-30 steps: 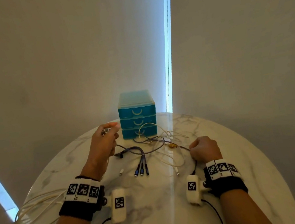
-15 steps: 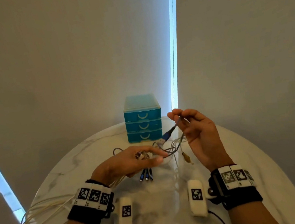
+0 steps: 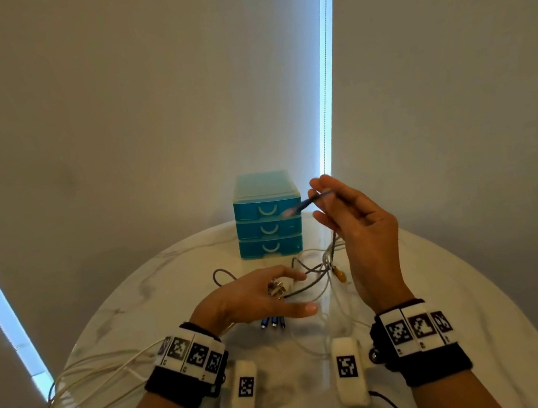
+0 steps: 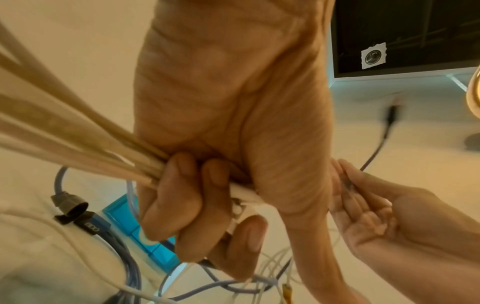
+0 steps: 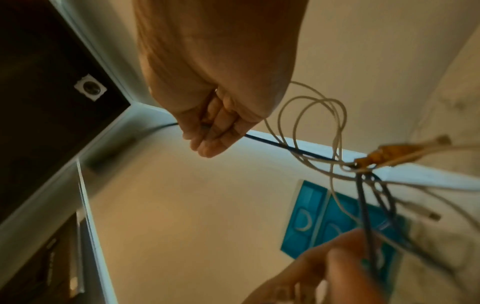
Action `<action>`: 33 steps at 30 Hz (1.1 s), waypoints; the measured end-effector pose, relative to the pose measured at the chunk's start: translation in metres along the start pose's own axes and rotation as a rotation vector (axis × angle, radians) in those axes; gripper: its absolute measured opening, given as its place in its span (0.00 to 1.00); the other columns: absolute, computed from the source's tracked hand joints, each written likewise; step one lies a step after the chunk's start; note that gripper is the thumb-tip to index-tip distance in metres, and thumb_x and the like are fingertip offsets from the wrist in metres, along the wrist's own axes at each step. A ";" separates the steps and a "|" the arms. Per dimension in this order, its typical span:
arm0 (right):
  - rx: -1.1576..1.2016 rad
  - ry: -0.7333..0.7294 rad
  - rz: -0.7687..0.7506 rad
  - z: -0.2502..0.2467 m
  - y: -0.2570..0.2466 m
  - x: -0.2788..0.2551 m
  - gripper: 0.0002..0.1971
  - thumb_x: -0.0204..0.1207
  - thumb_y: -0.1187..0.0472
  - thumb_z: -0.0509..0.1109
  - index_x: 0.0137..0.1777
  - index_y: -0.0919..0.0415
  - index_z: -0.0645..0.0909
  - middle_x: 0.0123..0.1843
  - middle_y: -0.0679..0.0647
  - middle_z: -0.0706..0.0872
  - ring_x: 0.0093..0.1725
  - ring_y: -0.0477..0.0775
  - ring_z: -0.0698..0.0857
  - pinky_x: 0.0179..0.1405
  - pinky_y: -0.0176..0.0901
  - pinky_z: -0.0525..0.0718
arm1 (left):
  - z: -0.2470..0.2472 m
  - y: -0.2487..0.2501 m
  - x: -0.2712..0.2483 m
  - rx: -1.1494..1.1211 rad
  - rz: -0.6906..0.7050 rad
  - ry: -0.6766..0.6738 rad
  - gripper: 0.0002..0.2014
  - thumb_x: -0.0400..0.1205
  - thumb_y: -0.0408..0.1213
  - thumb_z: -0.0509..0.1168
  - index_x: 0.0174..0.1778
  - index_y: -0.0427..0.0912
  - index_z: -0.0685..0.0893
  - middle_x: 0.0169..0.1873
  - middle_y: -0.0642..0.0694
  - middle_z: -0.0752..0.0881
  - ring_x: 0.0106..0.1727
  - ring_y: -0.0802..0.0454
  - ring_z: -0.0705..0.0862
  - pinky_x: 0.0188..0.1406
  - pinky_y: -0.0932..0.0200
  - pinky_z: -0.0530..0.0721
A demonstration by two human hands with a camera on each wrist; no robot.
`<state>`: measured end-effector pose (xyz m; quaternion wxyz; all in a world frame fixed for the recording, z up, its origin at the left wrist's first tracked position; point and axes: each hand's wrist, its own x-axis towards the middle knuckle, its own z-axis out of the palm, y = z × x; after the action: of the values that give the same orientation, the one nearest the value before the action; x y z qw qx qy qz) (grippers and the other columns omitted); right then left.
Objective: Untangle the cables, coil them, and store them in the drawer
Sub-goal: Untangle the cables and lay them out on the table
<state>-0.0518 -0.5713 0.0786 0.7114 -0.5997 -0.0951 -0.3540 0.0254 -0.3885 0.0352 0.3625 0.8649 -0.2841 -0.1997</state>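
The right hand (image 3: 360,225) pinches the blue cable (image 3: 309,202) near its plug while the left hand (image 3: 256,297) grips the white cables (image 4: 78,144); light, limp cords probably handle best near their plugs.

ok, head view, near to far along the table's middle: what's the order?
White tagged wrist pods → three blue-tipped cable plugs → left hand gripping a metal-pronged plug → teal three-drawer plastic organiser, drawers shut, at the round marble table's far edge.

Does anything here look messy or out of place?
Yes: the cables form a knotted tangle on the marble table before the closed blue drawer unit, and white cable loops spill over the table's left edge. Nothing looks damaged.
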 end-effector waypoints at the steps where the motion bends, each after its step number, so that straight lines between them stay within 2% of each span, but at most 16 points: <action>1: 0.024 -0.026 0.016 0.004 -0.006 -0.001 0.13 0.90 0.56 0.70 0.70 0.46 0.89 0.68 0.46 0.94 0.67 0.51 0.93 0.62 0.49 0.93 | 0.001 0.004 0.000 0.016 -0.002 0.006 0.37 0.72 0.68 0.81 0.78 0.69 0.79 0.80 0.61 0.77 0.73 0.56 0.75 0.74 0.54 0.75; 4: -0.029 -0.126 0.075 0.013 -0.015 -0.001 0.16 0.95 0.49 0.58 0.72 0.39 0.84 0.64 0.43 0.95 0.54 0.52 0.96 0.47 0.40 0.93 | 0.009 0.014 0.005 0.073 0.001 0.072 0.45 0.67 0.77 0.76 0.79 0.62 0.79 0.78 0.57 0.80 0.70 0.57 0.79 0.71 0.53 0.80; 6: -0.018 -0.140 0.081 0.021 -0.014 -0.001 0.17 0.96 0.48 0.55 0.68 0.46 0.86 0.57 0.48 0.97 0.42 0.52 0.95 0.40 0.39 0.90 | 0.015 0.018 0.008 0.083 0.001 0.153 0.48 0.63 0.82 0.69 0.75 0.58 0.81 0.71 0.56 0.83 0.65 0.57 0.82 0.63 0.54 0.83; 8: 0.101 -0.126 0.113 0.028 -0.013 -0.002 0.19 0.96 0.49 0.55 0.60 0.55 0.86 0.46 0.52 0.96 0.35 0.51 0.90 0.40 0.41 0.87 | 0.017 0.015 0.011 0.070 0.000 0.246 0.40 0.66 0.81 0.69 0.66 0.57 0.85 0.62 0.58 0.85 0.60 0.59 0.83 0.56 0.55 0.84; 11: 0.313 -0.065 0.134 0.024 -0.015 0.003 0.19 0.96 0.50 0.55 0.55 0.60 0.84 0.35 0.52 0.86 0.35 0.49 0.84 0.41 0.41 0.85 | 0.010 0.002 0.016 0.056 0.016 0.391 0.13 0.80 0.64 0.75 0.48 0.59 0.91 0.48 0.58 0.90 0.50 0.59 0.87 0.49 0.56 0.86; 13: 0.442 0.024 0.101 0.006 -0.017 0.012 0.17 0.96 0.49 0.57 0.56 0.59 0.83 0.37 0.51 0.83 0.37 0.47 0.82 0.41 0.39 0.83 | -0.002 -0.009 0.018 0.055 -0.029 0.468 0.13 0.84 0.56 0.72 0.42 0.52 0.93 0.36 0.54 0.90 0.43 0.53 0.88 0.39 0.58 0.81; 15: 0.571 0.139 0.051 -0.018 -0.017 0.024 0.16 0.95 0.47 0.60 0.55 0.56 0.82 0.41 0.50 0.83 0.39 0.46 0.80 0.40 0.37 0.79 | -0.017 -0.022 0.017 -0.024 -0.096 0.527 0.17 0.83 0.52 0.70 0.42 0.42 0.95 0.32 0.47 0.90 0.38 0.48 0.87 0.34 0.57 0.78; 16: 0.594 0.204 0.021 -0.030 -0.016 0.029 0.15 0.94 0.45 0.61 0.54 0.55 0.82 0.42 0.49 0.83 0.39 0.45 0.79 0.39 0.37 0.76 | -0.023 -0.027 0.015 -0.101 -0.120 0.538 0.17 0.84 0.50 0.69 0.43 0.42 0.96 0.31 0.44 0.89 0.34 0.49 0.85 0.30 0.59 0.76; 18: 0.511 0.322 -0.023 -0.050 -0.016 0.036 0.16 0.94 0.42 0.60 0.52 0.51 0.82 0.42 0.47 0.84 0.38 0.45 0.78 0.38 0.39 0.71 | -0.032 -0.035 0.009 -0.271 -0.172 0.542 0.17 0.87 0.46 0.66 0.44 0.44 0.98 0.30 0.42 0.84 0.24 0.53 0.74 0.20 0.64 0.68; 21: 0.254 0.367 0.011 -0.056 -0.013 0.037 0.18 0.94 0.41 0.58 0.52 0.49 0.83 0.36 0.45 0.82 0.38 0.45 0.79 0.42 0.43 0.73 | -0.033 -0.040 0.010 -0.392 -0.177 0.549 0.18 0.88 0.41 0.63 0.43 0.42 0.98 0.30 0.42 0.80 0.21 0.54 0.66 0.18 0.63 0.60; 23: 0.105 0.297 0.109 -0.046 -0.005 0.032 0.16 0.95 0.45 0.59 0.53 0.52 0.83 0.32 0.47 0.76 0.36 0.45 0.78 0.46 0.45 0.78 | -0.030 -0.038 0.013 -0.424 -0.174 0.594 0.18 0.87 0.40 0.63 0.41 0.42 0.97 0.25 0.46 0.78 0.21 0.54 0.66 0.20 0.62 0.59; 25: 0.024 0.203 0.245 -0.035 0.007 0.026 0.13 0.93 0.46 0.64 0.55 0.54 0.81 0.31 0.47 0.72 0.31 0.46 0.73 0.35 0.41 0.80 | -0.028 -0.034 0.015 -0.473 -0.152 0.622 0.18 0.88 0.39 0.62 0.39 0.43 0.95 0.22 0.49 0.76 0.21 0.54 0.65 0.20 0.62 0.59; 27: -0.161 0.133 0.348 -0.027 0.021 0.021 0.11 0.87 0.48 0.74 0.51 0.55 0.80 0.31 0.47 0.72 0.29 0.47 0.68 0.25 0.39 0.72 | -0.028 -0.032 0.016 -0.551 -0.136 0.603 0.17 0.89 0.39 0.61 0.40 0.42 0.91 0.19 0.52 0.71 0.21 0.55 0.62 0.20 0.63 0.57; 30: -0.368 0.029 0.417 -0.019 0.043 0.011 0.20 0.77 0.64 0.80 0.36 0.54 0.68 0.29 0.50 0.68 0.29 0.50 0.65 0.27 0.43 0.67 | -0.029 -0.030 0.014 -0.647 -0.112 0.558 0.14 0.89 0.40 0.61 0.42 0.42 0.88 0.19 0.52 0.67 0.20 0.56 0.58 0.21 0.64 0.54; 32: -0.473 -0.066 0.433 -0.010 0.053 0.002 0.23 0.74 0.65 0.79 0.34 0.53 0.65 0.30 0.54 0.70 0.29 0.50 0.68 0.30 0.43 0.69 | -0.031 -0.030 0.012 -0.678 -0.102 0.537 0.14 0.88 0.38 0.61 0.40 0.41 0.87 0.19 0.51 0.66 0.18 0.56 0.57 0.19 0.66 0.54; 33: -0.517 -0.135 0.433 -0.005 0.057 -0.002 0.21 0.74 0.63 0.79 0.34 0.53 0.66 0.30 0.56 0.74 0.29 0.50 0.72 0.31 0.41 0.73 | -0.031 -0.030 0.012 -0.690 -0.097 0.522 0.14 0.88 0.37 0.61 0.39 0.41 0.86 0.19 0.51 0.66 0.18 0.56 0.57 0.18 0.67 0.54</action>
<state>-0.0196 -0.5731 0.0313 0.5865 -0.7885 0.0806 -0.1668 0.0617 -0.3626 0.0320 0.6803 0.7267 -0.0587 -0.0744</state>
